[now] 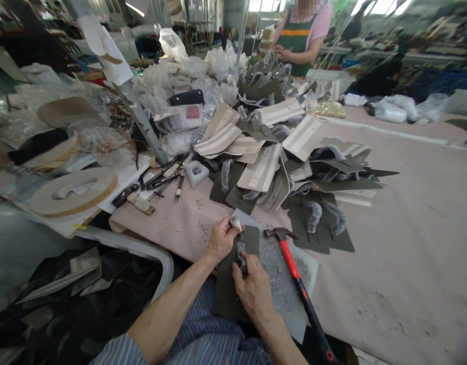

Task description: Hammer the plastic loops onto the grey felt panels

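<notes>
Clear plastic bags (214, 66) heap up beyond the stacked panels. The left hand (220, 239) pinches a small white piece (235, 223) at the top of a dark olive panel (227, 289), while the right hand (252, 294) grips a grey strip (241, 258) on it. A red-handled hammer (290, 258) lies just beside, with the beige table (389, 284) running off rightward

From here I make out a small white piece (235, 223) and a grey tuft (241, 259) against an olive-drab panel (233, 289), beside a hammer handle (290, 261) in red and black. Lower left, a blue-and-white striped sleeve (117, 352); top centre, a green apron (296, 35) with an orange band.
</notes>
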### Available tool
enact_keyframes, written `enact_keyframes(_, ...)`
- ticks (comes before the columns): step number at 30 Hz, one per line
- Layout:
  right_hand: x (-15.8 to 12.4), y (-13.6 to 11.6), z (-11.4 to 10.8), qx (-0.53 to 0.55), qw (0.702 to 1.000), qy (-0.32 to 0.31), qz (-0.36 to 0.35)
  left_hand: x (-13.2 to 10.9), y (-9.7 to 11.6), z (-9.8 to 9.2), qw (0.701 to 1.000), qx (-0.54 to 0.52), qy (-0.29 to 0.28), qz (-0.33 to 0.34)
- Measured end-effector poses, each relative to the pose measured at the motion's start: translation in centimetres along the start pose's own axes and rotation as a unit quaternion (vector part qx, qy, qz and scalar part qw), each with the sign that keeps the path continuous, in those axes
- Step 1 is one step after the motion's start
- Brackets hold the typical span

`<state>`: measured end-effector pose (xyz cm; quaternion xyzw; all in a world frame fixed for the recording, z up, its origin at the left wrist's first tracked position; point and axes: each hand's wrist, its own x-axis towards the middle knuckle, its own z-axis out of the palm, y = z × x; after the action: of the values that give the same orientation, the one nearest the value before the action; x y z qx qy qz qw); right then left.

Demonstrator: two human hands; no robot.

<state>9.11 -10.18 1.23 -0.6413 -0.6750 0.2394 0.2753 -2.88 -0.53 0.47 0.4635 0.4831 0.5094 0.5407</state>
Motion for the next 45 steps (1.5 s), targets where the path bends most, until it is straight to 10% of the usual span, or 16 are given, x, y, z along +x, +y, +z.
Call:
enact_keyframes(12, 0.2, -0.1, -0.6, 0.020, 0.999, -0.032, 0.014, 0.1, 0.1, 0.5, 0.996, 0.091, -0.008, 0.020)
enact_keyframes(20, 0.2, 3.8, -8.2, -0.123, 0.991, 0.032, 0.032, -0.5, -1.1, 0.7, 0.961, 0.231, -0.044, 0.143)
enact_keyframes(23, -0.5, 6.8, -10.1, -0.227, 0.967, -0.054, 0.102, -0.4, -1.3, 0.6, 0.959, 0.234, -0.054, 0.153)
enact_keyframes(27, -0.9, 8.6, -10.7, -0.023, 0.972, -0.105, 0.210, -0.1, -1.2, 0.4, 0.975, 0.177, -0.051, 0.121)
enact_keyframes(32, 1.1, 5.3, -12.4, 0.260, 0.892, -0.157, 0.335, -0.3, -0.9, 0.2, 0.971, 0.185, -0.061, 0.135)
enact_keyframes(39, 1.8, -0.9, -13.6, 0.019, 0.993, 0.100, 0.059, -0.5, -1.0, 0.1, 0.971, 0.187, -0.071, 0.133)
enact_keyframes(45, 2.8, -3.2, -15.8, -0.204, 0.971, 0.030, -0.122, -0.5, -0.9, 0.0, 0.970, 0.189, -0.074, 0.136)
